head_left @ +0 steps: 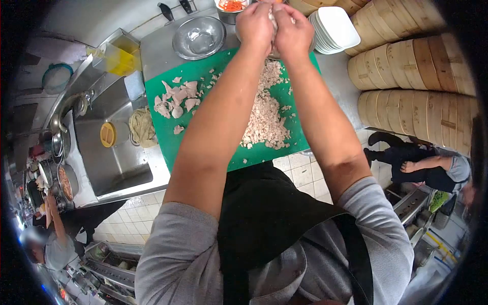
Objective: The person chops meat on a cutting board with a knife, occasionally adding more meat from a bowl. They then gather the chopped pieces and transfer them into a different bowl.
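My left hand (255, 29) and my right hand (293, 31) are pressed together at the top of the view. Both are closed around a clump of pale chopped meat (275, 30), which shows between them. They are over a metal bowl (311, 44) that they mostly hide. Below my wrists, a heap of finely chopped meat (264, 119) covers the middle of the green cutting board (198, 145). Larger pale meat pieces (179, 94) lie on the board's left side.
An empty-looking metal bowl (199, 38), a bowl of orange shreds (233, 6) and stacked white plates (338, 29) stand behind the board. Bamboo steamers (406, 63) are piled at right. A sink (96, 162) is at left. Two other people (58, 249) are at the sides.
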A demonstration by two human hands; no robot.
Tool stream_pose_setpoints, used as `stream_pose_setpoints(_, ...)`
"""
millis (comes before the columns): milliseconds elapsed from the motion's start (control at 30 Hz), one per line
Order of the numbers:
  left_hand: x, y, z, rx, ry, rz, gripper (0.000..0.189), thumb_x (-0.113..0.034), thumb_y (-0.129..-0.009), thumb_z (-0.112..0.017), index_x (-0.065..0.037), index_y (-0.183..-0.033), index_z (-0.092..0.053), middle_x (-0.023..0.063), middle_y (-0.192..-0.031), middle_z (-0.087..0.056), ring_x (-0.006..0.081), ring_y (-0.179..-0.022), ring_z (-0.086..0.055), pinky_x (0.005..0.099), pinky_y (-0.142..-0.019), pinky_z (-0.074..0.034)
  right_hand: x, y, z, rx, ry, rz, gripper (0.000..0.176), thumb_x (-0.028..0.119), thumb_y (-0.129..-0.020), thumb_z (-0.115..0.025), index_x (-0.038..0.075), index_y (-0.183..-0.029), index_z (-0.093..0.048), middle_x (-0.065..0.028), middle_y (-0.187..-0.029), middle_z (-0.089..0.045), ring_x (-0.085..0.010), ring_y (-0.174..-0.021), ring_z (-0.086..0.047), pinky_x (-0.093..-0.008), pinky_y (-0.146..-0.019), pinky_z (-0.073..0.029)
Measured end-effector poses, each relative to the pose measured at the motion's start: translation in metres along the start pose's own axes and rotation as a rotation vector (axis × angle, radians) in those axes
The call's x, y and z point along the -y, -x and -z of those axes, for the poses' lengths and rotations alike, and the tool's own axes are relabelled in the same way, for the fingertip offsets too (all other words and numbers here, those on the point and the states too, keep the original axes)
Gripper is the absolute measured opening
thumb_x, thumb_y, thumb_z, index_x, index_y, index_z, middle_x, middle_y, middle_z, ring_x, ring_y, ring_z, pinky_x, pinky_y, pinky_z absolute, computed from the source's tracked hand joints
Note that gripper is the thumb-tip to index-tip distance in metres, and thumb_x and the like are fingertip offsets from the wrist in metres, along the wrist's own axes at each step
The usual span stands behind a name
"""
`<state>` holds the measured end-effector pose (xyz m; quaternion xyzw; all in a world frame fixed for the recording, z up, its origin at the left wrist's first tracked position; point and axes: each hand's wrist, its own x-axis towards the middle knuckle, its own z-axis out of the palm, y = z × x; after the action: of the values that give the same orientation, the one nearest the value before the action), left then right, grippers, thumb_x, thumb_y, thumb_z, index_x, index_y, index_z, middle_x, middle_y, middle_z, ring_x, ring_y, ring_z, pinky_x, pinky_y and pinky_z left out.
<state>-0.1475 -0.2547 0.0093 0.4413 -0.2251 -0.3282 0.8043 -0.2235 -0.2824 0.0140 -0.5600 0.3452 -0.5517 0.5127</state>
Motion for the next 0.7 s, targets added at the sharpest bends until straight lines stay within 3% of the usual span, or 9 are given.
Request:
stream_pose_setpoints(67,0.028,-0.031,0.012,0.043,-0.028,0.198,0.027,-0.024,-0.098,-0.067,-0.001,-0.112,-0.074,0.0098,-0.089,-0.074,0.0169,-0.076,-0.069,0.0274,-0.070,-0.055,-0.025,-0.024,0.012,0.148,0.180,-0.088,0.021,0.021,-0.100,-0.066,0.010,-0.116,-0.075,-0.0077,-0.093,-0.074,-0.0167,-0.078,-0.066,-0.0320,-0.072,-0.054)
stream_pose_setpoints(133,0.026,-0.031,0.024,0.085,-0.059,0.392,0.027,-0.020,-0.099,-0.062,0.002,-0.112,-0.073,0.0095,-0.093,-0.074,0.0172,-0.083,-0.070,0.0281,-0.074,-0.055,-0.011,-0.028,0.025,0.221,0.332,0.022,0.025,0.024,-0.101,-0.064,0.002,-0.106,-0.076,-0.0026,-0.086,-0.072,-0.0132,-0.075,-0.062,-0.0310,-0.070,-0.052)
stream_pose_setpoints(200,0.003,-0.003,0.039,0.064,-0.314,0.029,0.036,-0.027,-0.097,-0.069,0.001,-0.120,-0.072,0.0097,-0.100,-0.076,0.0155,-0.084,-0.068,0.0295,-0.080,-0.054,0.006,-0.019,0.044,0.259,0.405,-0.035,0.028,0.022,-0.097,-0.074,-0.002,-0.110,-0.076,-0.0045,-0.098,-0.076,-0.0099,-0.087,-0.066,-0.0268,-0.080,-0.054)
stream_pose_setpoints(233,-0.011,0.016,0.048,0.056,-0.437,-0.152,0.042,-0.030,-0.096,-0.072,0.001,-0.124,-0.072,0.0098,-0.103,-0.077,0.0146,-0.085,-0.068,0.0301,-0.083,-0.054,0.017,-0.009,0.052,0.265,0.368,0.059,0.030,0.023,-0.094,-0.076,-0.003,-0.109,-0.075,-0.0110,-0.097,-0.076,-0.0164,-0.094,-0.069,-0.0303,-0.085,-0.054)
stream_pose_setpoints(367,-0.043,0.087,0.120,0.038,-0.749,-0.053,0.046,-0.035,-0.096,-0.072,-0.005,-0.132,-0.069,0.0152,-0.135,-0.067,0.0237,-0.126,-0.063,0.0378,-0.107,-0.047,0.016,0.057,0.112,0.437,0.321,0.005,0.023,0.022,-0.097,-0.072,0.004,-0.110,-0.077,-0.0137,-0.108,-0.076,-0.0241,-0.102,-0.071,-0.0357,-0.091,-0.055)
stream_pose_setpoints(400,-0.037,0.100,0.137,0.032,-0.752,-0.053,0.046,-0.035,-0.096,-0.072,-0.005,-0.132,-0.069,0.0152,-0.135,-0.067,0.0237,-0.126,-0.063,0.0378,-0.107,-0.047,0.004,0.073,0.116,0.443,0.318,0.004,0.023,0.022,-0.097,-0.072,0.004,-0.110,-0.077,-0.0137,-0.108,-0.076,-0.0241,-0.102,-0.071,-0.0357,-0.091,-0.055)
stream_pose_setpoints(467,-0.022,0.122,0.161,0.092,-0.954,0.054,0.049,-0.036,-0.097,-0.069,-0.007,-0.136,-0.066,0.0170,-0.150,-0.055,0.0310,-0.141,-0.050,0.0422,-0.115,-0.041,-0.016,0.097,0.118,0.724,0.567,0.248,0.030,0.025,-0.097,-0.070,0.007,-0.120,-0.074,-0.0197,-0.121,-0.072,-0.0343,-0.115,-0.066,-0.0441,-0.100,-0.051)
stream_pose_setpoints(567,-0.001,0.123,0.162,0.190,-1.231,-0.109,0.054,-0.036,-0.096,-0.069,-0.007,-0.141,-0.061,0.0190,-0.153,-0.051,0.0375,-0.146,-0.041,0.0474,-0.119,-0.035,-0.030,0.095,0.091,0.733,0.711,0.431,0.040,0.030,-0.097,-0.068,0.008,-0.131,-0.068,-0.0224,-0.134,-0.065,-0.0409,-0.126,-0.058,-0.0490,-0.109,-0.043)
stream_pose_setpoints(700,0.016,0.118,0.153,0.349,-1.193,-0.193,0.058,-0.033,-0.094,-0.070,-0.005,-0.144,-0.058,0.0195,-0.153,-0.051,0.0408,-0.147,-0.038,0.0501,-0.122,-0.032,-0.056,0.095,0.063,0.727,0.751,0.453,0.043,0.030,-0.098,-0.066,0.007,-0.134,-0.065,-0.0215,-0.137,-0.063,-0.0417,-0.127,-0.056,-0.0492,-0.111,-0.041)
